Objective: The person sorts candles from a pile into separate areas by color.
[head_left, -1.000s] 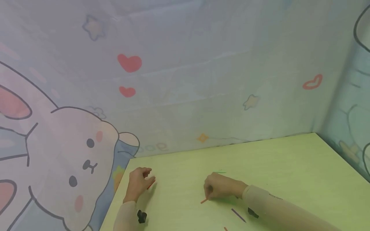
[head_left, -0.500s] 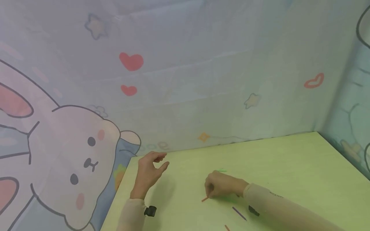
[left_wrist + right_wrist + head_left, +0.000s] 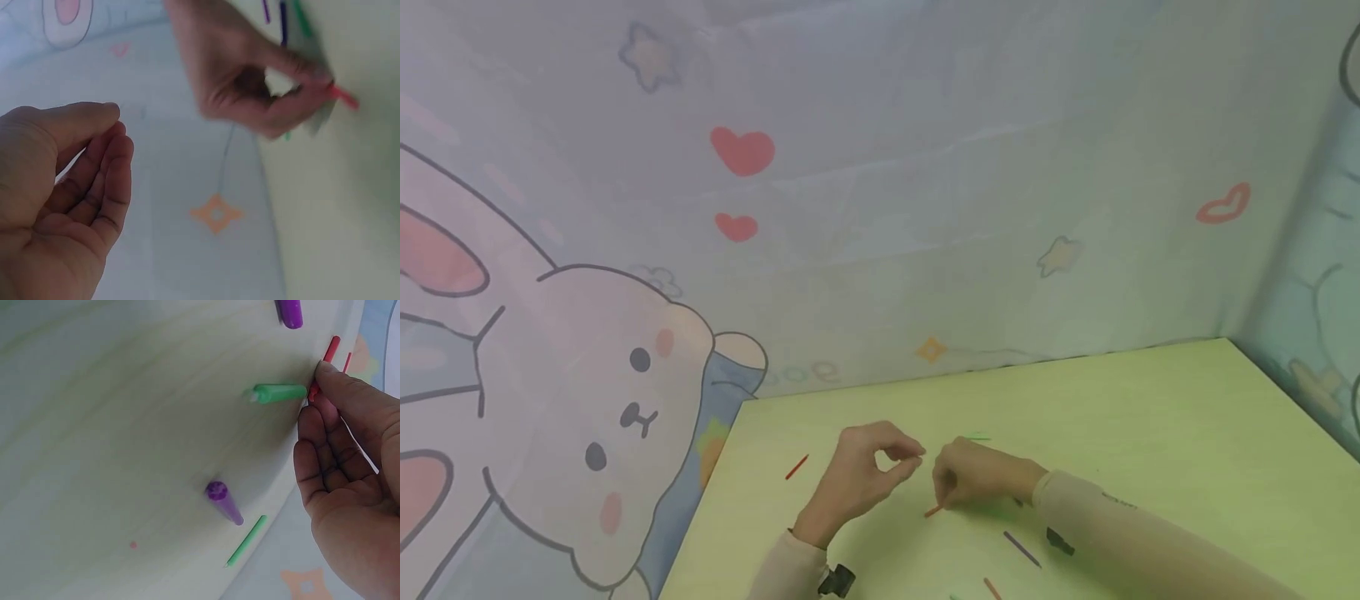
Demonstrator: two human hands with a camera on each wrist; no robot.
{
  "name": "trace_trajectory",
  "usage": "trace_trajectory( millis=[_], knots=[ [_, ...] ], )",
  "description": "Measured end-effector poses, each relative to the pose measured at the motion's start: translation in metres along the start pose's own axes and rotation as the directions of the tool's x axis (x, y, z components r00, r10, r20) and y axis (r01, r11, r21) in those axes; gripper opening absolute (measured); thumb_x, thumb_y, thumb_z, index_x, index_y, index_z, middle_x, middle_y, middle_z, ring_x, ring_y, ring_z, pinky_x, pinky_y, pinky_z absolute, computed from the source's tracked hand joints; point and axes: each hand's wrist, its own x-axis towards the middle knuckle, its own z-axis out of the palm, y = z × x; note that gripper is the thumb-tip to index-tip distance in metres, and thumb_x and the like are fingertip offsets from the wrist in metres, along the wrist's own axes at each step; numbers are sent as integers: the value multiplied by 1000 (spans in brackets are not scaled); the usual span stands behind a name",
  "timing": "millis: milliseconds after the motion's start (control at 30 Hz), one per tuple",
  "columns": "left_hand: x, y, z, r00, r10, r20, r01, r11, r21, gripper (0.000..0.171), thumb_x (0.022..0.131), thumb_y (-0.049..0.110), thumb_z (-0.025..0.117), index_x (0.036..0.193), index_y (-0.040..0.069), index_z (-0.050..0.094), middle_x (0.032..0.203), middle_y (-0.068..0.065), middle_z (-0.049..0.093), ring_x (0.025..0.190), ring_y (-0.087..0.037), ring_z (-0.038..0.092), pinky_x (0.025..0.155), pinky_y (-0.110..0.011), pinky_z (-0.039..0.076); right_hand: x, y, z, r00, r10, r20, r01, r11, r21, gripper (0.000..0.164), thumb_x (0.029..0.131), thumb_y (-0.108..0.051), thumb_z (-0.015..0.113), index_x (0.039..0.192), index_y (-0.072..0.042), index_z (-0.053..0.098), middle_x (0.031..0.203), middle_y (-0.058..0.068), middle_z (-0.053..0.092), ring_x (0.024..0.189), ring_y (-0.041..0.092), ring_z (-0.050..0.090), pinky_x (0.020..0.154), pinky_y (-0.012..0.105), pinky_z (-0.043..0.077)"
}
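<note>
My right hand (image 3: pixel 976 472) pinches a short red-orange stick (image 3: pixel 933 511) between thumb and fingertips, low over the table. In the right wrist view the red stick (image 3: pixel 332 347) sticks out past the thumb, with a green stick (image 3: pixel 281 393) lying beside the fingertips. Just left of it, my left hand (image 3: pixel 859 472) hovers above the table with thumb and fingertips loosely drawn together. The left wrist view shows nothing in that hand (image 3: pixel 65 187). Another red stick (image 3: pixel 797 467) lies on the table, left of the left hand.
The pale yellow-green table (image 3: pixel 1150 425) also bears a purple stick (image 3: pixel 1022 549), an orange stick (image 3: pixel 992 588) near the front and a thin green stick (image 3: pixel 977 437) behind the right hand. A printed fabric backdrop (image 3: pixel 887 208) stands along the table's far edge.
My left hand has left the red stick at the left, lifted and moved right towards my right hand. Its fingertips have drawn closer together. The right hand stays in place, pinching its stick.
</note>
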Motion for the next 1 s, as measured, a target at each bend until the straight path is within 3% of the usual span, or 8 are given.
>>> trace_trajectory(
  millis=[100, 233, 300, 433, 567, 700, 833, 1000],
  knots=[
    [-4, 2, 22, 995, 46, 84, -39, 996, -76, 16, 94, 2, 88, 103, 14, 87, 99, 6, 83, 88, 1, 72, 81, -24, 64, 0, -1, 0, 1000, 2, -3, -2, 999, 33, 22, 92, -2, 85, 76, -16, 77, 68, -17, 66, 60, -5, 55, 61, 14, 50],
    [-9, 6, 49, 975, 118, 186, -89, 984, -155, 15, 93, -2, 87, 103, 9, 86, 97, 3, 83, 91, 3, 72, 85, -17, 62, -1, -2, 1, 1000, -18, -10, 19, 999, 26, 35, 94, -2, 75, 67, -21, 65, 59, -21, 50, 51, -5, 40, 52, 13, 39],
    [-11, 9, 61, 964, 138, 227, -102, 981, -165, 16, 91, -5, 86, 102, 8, 86, 97, 1, 84, 92, 4, 71, 86, -14, 60, -2, -3, 1, 1000, -20, -11, 20, 1000, 19, 37, 90, 3, 73, 64, -23, 67, 58, -22, 53, 51, -5, 41, 54, 13, 44],
    [-13, 13, 81, 932, 187, 312, -147, 978, -147, 16, 91, -5, 87, 102, 7, 87, 97, 0, 85, 91, 6, 68, 86, -8, 56, -4, -5, 0, 1000, 29, -9, -29, 999, 26, 38, 91, 3, 78, 64, -21, 69, 59, -19, 55, 54, -3, 43, 55, 15, 50],
    [-15, 14, 101, 889, 231, 396, -212, 973, -93, 14, 92, 3, 88, 104, 10, 89, 102, 4, 85, 96, 10, 66, 89, -2, 49, -4, -5, 0, 998, 68, -5, -67, 998, 11, 26, 93, -10, 88, 73, -21, 77, 70, -20, 64, 64, -3, 55, 63, 17, 55],
    [-20, 14, 112, 860, 259, 440, -258, 964, -63, 16, 92, 5, 90, 105, 13, 89, 101, 7, 84, 98, 12, 65, 89, 1, 46, -3, -4, 0, 998, 64, 7, -65, 998, 24, 16, 92, -24, 94, 80, -23, 82, 78, -20, 72, 70, -1, 67, 67, 19, 61],
    [-23, 14, 117, 848, 269, 458, -278, 959, -47, 19, 88, 11, 94, 105, 15, 88, 98, 11, 82, 96, 15, 62, 87, 1, 45, -2, -3, 1, 999, 41, 9, -41, 999, 12, 17, 90, -11, 92, 80, -21, 82, 77, -20, 71, 69, -2, 66, 65, 19, 60],
    [-25, 14, 122, 820, 279, 499, -311, 950, -21, 21, 82, 14, 98, 101, 17, 89, 94, 14, 82, 91, 18, 59, 84, 3, 44, -1, -1, 1, 1000, 28, 13, -28, 1000, -14, 18, 88, -5, 92, 82, -20, 83, 78, -19, 71, 70, -4, 64, 67, 17, 59]
  ],
)
